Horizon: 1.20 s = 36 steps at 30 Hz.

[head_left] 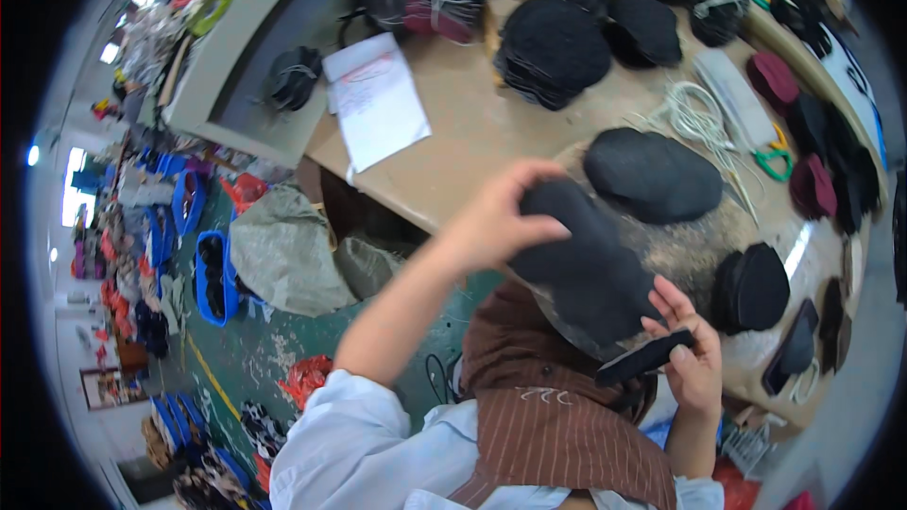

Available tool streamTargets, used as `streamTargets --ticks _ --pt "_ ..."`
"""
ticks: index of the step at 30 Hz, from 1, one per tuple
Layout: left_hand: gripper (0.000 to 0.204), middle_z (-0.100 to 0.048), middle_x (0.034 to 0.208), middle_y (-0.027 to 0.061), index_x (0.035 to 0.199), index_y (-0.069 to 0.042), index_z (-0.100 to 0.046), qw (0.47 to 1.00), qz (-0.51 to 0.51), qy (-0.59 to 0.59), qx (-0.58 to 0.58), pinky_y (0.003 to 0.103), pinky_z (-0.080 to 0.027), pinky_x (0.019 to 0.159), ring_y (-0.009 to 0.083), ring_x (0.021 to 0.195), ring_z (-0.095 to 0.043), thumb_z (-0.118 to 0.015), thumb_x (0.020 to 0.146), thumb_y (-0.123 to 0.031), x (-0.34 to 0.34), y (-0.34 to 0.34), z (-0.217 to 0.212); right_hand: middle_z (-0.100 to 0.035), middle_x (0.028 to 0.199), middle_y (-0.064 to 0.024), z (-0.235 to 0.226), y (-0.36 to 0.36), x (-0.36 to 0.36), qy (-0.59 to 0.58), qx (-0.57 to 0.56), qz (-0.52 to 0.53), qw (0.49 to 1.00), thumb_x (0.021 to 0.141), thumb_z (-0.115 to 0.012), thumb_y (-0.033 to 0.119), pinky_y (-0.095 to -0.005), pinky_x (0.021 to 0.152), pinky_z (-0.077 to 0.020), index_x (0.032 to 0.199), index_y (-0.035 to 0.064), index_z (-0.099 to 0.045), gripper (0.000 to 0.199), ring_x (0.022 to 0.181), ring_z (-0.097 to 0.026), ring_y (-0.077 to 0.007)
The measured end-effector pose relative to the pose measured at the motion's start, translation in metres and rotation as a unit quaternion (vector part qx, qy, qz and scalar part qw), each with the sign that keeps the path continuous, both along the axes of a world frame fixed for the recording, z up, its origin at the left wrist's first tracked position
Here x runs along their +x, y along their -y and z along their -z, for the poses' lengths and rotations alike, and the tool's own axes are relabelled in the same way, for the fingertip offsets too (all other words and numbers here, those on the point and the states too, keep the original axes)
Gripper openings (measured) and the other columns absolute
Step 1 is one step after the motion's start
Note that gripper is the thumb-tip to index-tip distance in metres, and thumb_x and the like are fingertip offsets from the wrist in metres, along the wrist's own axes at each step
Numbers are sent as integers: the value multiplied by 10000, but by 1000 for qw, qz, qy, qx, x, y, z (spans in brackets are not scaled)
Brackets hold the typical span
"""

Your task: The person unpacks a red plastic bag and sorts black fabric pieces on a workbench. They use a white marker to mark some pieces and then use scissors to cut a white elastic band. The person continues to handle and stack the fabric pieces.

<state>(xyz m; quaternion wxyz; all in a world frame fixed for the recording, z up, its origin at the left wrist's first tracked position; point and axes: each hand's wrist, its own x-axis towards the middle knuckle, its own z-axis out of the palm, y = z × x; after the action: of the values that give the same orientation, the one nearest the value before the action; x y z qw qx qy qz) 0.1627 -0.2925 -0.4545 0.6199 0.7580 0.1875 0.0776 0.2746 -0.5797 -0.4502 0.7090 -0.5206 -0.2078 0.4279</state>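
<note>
My left hand (505, 212) grips one end of a black insole-shaped piece (595, 269), thumb on top. It is held tilted over the near edge of a worn, speckled round board (675, 250). In my right hand (692, 349) a smaller, thick black piece (642, 359) is pinched between thumb and fingers. The right fingertips are close to the insole's near end; whether they touch it I cannot tell. Another black insole (652, 175) lies flat on the board. A short stack of black pieces (753, 288) stands at the board's right.
Stacks of black pieces (553, 52) stand on the tan table (453, 99) farther back. A white cord coil (694, 118) and green-handled scissors (777, 162) lie to the right. White papers (378, 104) rest at the left edge. Blue bins (213, 279) stand on the floor.
</note>
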Motion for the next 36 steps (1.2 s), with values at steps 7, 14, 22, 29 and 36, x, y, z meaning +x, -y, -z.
streamTargets --ticks 7,14,22,29,36 --pt "632 -593 1132 100 1259 12 -474 911 -14 15 -411 299 -509 869 173 1011 -602 -771 719 -130 -8 -22 -29 -315 1412 -292 3 39 22 -122 36 24 992 808 -677 226 -443 991 -397 856 37 -574 221 1292 -369 -376" --pt "551 -556 1063 123 1148 28 -530 984 42 -106 136 330 -459 870 234 985 -562 -786 697 -160 6 65 10 -209 1455 -312 11 38 18 -216 79 8 973 815 -671 187 -486 1050 -335 900 32 -588 195 1332 -312 -395" --pt "604 -481 1126 216 1049 39 -510 964 117 -124 203 420 -455 845 404 982 -537 -835 618 -232 28 76 -9 -143 1458 -348 19 25 15 -139 57 -44 988 807 -680 223 -500 1067 -265 834 27 -590 218 1329 -294 -430" --pt "576 -563 1009 202 1025 24 -525 929 269 -59 245 426 -475 773 386 953 -574 -833 606 -224 38 75 -13 -289 1422 -290 28 43 10 -9 59 -105 993 776 -677 164 -416 1017 -307 809 20 -638 153 1257 -412 -330" --pt "579 -643 862 89 1040 -17 -558 946 247 -137 158 315 -487 710 215 803 -633 -864 586 -206 26 -10 -37 -433 1302 -283 31 48 7 -60 59 -37 996 786 -690 211 -452 989 -383 783 21 -598 211 1209 -452 -352"
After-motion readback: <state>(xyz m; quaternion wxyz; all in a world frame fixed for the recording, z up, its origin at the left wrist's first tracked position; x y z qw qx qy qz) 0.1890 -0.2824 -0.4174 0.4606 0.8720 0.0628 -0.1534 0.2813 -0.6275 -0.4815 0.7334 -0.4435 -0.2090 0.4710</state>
